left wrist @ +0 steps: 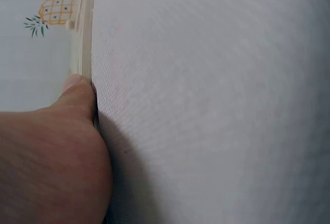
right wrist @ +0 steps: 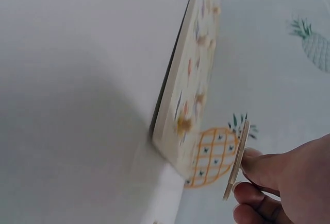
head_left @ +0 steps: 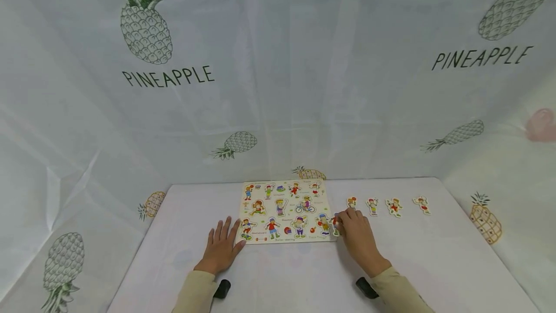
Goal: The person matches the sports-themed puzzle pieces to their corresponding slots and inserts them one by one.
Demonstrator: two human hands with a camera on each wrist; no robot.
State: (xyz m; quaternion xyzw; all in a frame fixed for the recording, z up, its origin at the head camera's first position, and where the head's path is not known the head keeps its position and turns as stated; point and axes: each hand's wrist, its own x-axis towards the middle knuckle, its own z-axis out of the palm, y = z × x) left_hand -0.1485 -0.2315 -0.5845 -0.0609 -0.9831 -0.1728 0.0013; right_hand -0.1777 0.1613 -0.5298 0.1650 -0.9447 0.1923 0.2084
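A wooden peg puzzle board [head_left: 284, 211] printed with children playing sports lies on the table. My left hand [head_left: 220, 246] rests beside its lower left corner, fingers extended. The thumb [left wrist: 77, 95] touches the board's edge in the left wrist view. My right hand [head_left: 359, 240] is over the board's right edge. It pinches a thin wooden puzzle piece [right wrist: 237, 159] between thumb and fingers, seen edge-on and raised in the right wrist view. In the head view, part of this colourful figure shows left of the fingertips; the hand hides the rest.
To the right of the board lie several loose figure pieces, among them a racket-holding one [head_left: 372, 206], a red-and-white one [head_left: 394, 207] and a far-right one [head_left: 422, 205]. Small knobs stick up from the board. A pineapple-print curtain [head_left: 278, 86] hangs behind the white table [head_left: 295, 274].
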